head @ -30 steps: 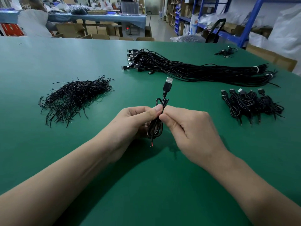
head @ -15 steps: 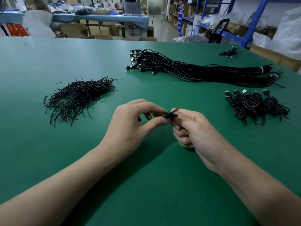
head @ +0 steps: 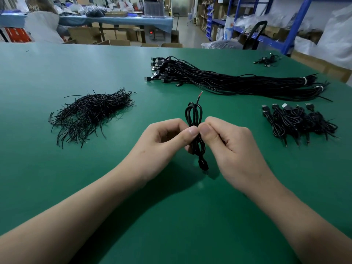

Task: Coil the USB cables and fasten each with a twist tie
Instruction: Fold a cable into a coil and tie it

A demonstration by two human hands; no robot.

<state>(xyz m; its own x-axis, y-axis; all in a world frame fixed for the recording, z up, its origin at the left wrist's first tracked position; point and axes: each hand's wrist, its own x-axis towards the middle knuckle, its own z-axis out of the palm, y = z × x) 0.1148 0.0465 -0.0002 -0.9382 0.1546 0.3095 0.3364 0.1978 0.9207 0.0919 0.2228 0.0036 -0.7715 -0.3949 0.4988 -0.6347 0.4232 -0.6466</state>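
The left hand and right hand each pinch the coiled USB cable at its middle, thumb against curled fingers, above the green table. Since a second ago the coil is flipped: its plug now hangs down and the loops stand up. A twist tie may sit under the thumbs.

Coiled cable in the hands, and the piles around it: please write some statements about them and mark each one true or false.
1. The left hand and the right hand both pinch the cable at its middle. True.
2. The plug points up. False: it hangs at the bottom, and the bare wire end is on top.
3. The ties lie left of the hands. True.
4. The finished coils lie beside the ties. False: they lie on the right, far from the ties.
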